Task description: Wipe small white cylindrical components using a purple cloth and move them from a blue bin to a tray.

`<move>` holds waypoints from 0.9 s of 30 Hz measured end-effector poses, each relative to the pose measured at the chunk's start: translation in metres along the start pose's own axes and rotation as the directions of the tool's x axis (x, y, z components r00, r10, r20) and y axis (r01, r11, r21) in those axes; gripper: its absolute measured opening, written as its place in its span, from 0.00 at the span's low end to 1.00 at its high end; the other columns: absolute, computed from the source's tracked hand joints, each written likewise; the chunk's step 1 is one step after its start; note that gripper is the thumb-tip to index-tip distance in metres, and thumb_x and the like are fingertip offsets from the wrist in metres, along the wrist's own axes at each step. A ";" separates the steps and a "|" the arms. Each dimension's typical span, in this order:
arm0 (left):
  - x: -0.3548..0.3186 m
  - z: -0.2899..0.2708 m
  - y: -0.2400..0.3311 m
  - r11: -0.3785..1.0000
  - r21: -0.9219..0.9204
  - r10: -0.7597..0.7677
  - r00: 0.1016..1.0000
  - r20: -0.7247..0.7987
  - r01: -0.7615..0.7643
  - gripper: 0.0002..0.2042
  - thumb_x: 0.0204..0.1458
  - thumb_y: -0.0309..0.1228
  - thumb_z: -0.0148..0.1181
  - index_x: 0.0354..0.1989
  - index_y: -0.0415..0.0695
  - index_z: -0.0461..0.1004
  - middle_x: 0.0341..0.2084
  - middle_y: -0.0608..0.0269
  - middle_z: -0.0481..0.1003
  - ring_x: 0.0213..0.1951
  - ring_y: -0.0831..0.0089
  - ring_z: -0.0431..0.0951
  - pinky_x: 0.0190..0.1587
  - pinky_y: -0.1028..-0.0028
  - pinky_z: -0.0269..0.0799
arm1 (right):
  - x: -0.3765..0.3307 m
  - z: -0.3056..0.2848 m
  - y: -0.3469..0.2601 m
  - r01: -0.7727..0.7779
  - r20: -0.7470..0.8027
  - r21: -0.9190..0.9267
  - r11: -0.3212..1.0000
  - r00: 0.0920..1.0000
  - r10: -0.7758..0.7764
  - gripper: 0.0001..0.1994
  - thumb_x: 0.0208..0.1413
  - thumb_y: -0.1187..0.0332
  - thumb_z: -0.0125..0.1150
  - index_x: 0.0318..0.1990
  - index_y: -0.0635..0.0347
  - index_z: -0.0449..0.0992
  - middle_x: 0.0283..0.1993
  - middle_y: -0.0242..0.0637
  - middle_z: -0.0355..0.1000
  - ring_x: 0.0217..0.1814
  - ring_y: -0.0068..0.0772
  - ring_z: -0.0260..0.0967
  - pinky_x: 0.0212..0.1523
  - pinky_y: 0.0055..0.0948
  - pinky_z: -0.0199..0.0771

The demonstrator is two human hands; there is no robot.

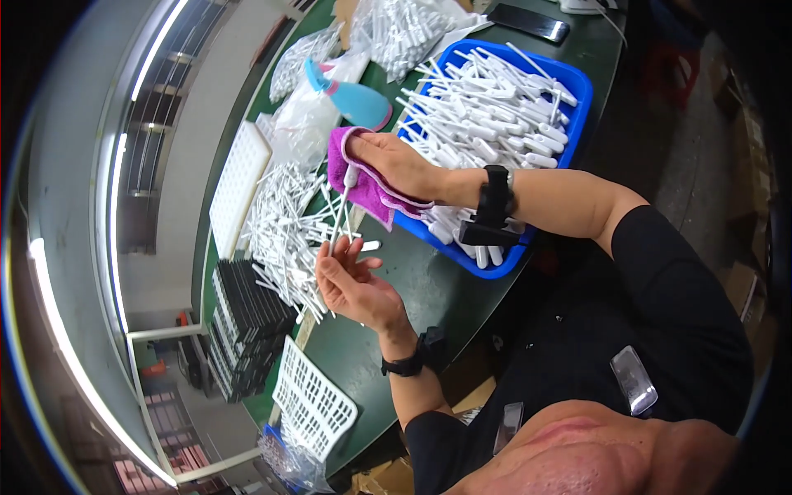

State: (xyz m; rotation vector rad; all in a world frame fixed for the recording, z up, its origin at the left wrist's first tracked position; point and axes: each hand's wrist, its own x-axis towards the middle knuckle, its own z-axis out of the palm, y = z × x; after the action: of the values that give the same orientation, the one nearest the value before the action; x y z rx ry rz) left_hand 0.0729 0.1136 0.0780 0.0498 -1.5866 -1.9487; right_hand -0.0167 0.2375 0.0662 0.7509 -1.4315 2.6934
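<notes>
My right hand point(398, 167) is closed on a purple cloth point(373, 198), which is folded about the thicker end of a white plastic stick point(340, 210). Below it, my left hand point(360, 290) pinches the thin end of that stick between thumb and fingers, the other fingers curled loosely. Just beyond the left hand lies a loose pile of thin white sticks point(285, 227). Under my right forearm stands a blue basket point(584, 103), heaped with white sticks point(487, 124) that have thicker, rounded ends. Another white piece point(370, 246) lies on the table beside my left fingers.
A light-blue spray bottle point(360, 103) stands beyond the cloth, near clear bags of white parts point(398, 33). A white holed tray point(239, 188), stacked black trays point(245, 318) and a white slotted tray point(313, 398) line the green table point(367, 355). A phone point(528, 23) lies behind the basket.
</notes>
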 end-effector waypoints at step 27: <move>0.130 0.045 -0.068 0.948 0.252 -0.304 0.786 0.538 0.194 0.14 0.52 0.33 0.52 0.38 0.32 0.71 0.28 0.55 0.76 0.24 0.72 0.77 0.22 0.78 0.72 | -0.018 -0.011 0.001 0.342 0.389 -0.260 0.903 0.893 -0.227 0.22 0.55 0.67 0.51 0.57 0.62 0.60 0.54 0.36 0.62 0.56 0.26 0.60 0.52 0.29 0.65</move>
State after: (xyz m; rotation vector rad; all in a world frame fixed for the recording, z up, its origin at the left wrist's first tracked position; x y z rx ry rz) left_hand -0.0790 0.0966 0.0741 -0.2959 -2.2521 -2.1357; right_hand -0.0053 0.2495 0.0528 1.3386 -1.6145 2.1036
